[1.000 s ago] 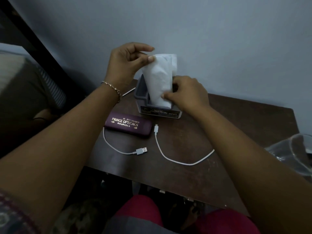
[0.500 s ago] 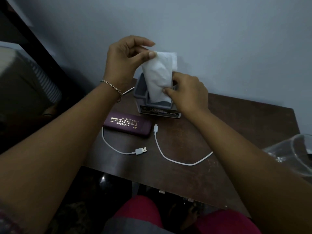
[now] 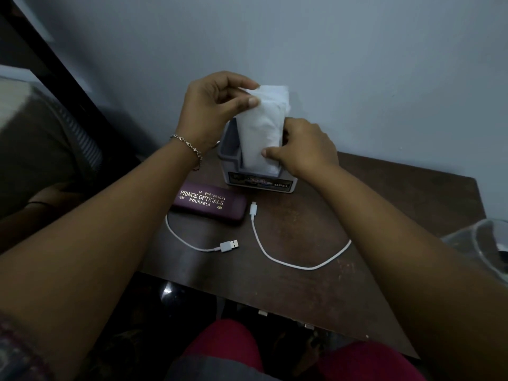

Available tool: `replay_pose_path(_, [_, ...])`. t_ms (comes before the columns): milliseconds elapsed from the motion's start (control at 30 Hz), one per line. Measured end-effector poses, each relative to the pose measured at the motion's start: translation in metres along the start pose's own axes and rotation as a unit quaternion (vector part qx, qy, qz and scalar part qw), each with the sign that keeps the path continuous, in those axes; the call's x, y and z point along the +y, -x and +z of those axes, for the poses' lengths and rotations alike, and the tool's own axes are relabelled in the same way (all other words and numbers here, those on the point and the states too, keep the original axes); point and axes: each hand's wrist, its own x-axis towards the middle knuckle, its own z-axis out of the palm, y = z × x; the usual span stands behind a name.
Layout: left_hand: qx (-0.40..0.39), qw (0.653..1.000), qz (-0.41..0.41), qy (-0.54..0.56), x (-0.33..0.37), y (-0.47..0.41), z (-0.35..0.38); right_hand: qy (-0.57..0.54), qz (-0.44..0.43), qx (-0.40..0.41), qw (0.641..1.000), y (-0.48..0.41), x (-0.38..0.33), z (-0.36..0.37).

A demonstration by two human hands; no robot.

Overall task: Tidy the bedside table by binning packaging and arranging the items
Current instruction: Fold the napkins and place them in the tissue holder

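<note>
Hands work the folded white paper wad (image 3: 261, 133) in the small grey plastic holder (image 3: 233, 160). Left hand (image 3: 217, 111) pinches its top, right hand (image 3: 299, 149) pinches its lower edge. It sits a shade deeper than a second ago, nearly stowed.

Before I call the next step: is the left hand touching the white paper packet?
Touching. The head view shows the left hand pinching the top of the white paper packet between thumb and fingers, with no gap, while the packet stands in the grey holder.

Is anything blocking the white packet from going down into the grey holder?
Nothing visible does. The white packet already stands in the grey holder, left hand pinching its top, right hand at its lower side. The holder's inside is hidden.
</note>
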Motion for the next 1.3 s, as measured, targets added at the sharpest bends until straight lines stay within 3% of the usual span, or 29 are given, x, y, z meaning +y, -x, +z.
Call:
replay_pose_path(133, [0.01,1.0,0.001,0.012,-0.006,0.003,-0.003,-0.012,0.009,-0.001,1.0,0.002,0.001,0.002])
replay_pose_path(267, [0.051,0.995,-0.01,-0.08,-0.019,0.022,-0.011,-0.046,0.006,0.024,0.999,0.008,0.007,0.005])
replay_pose_path(433, [0.02,0.991,-0.026,-0.126,-0.029,0.038,-0.011,-0.05,-0.005,0.051,0.997,0.015,0.005,0.005])
replay_pose_path(633, [0.002,0.983,-0.035,-0.181,-0.032,0.03,-0.007,-0.017,0.005,0.027,0.999,0.01,0.002,0.0])
replay_pose_path(900, [0.0,0.988,-0.029,-0.152,-0.041,0.036,-0.01,-0.066,-0.005,0.056,0.996,0.012,0.003,0.004])
replay_pose_path(1033, [0.017,0.997,-0.073,0.016,-0.032,0.036,-0.014,-0.198,0.011,0.157,0.968,0.018,0.009,0.0])
replay_pose_path(1100, [0.035,0.993,-0.092,0.068,-0.025,0.029,-0.014,-0.154,-0.007,0.19,0.97,0.023,0.013,0.002])
replay_pose_path(1167, [0.03,0.993,-0.102,0.054,-0.015,0.015,-0.012,-0.061,-0.055,0.199,0.976,0.027,0.01,0.004])
replay_pose_path(1300, [-0.045,0.991,-0.128,0.001,0.0,-0.011,0.001,0.082,-0.134,0.162,0.974,0.015,-0.007,0.009])
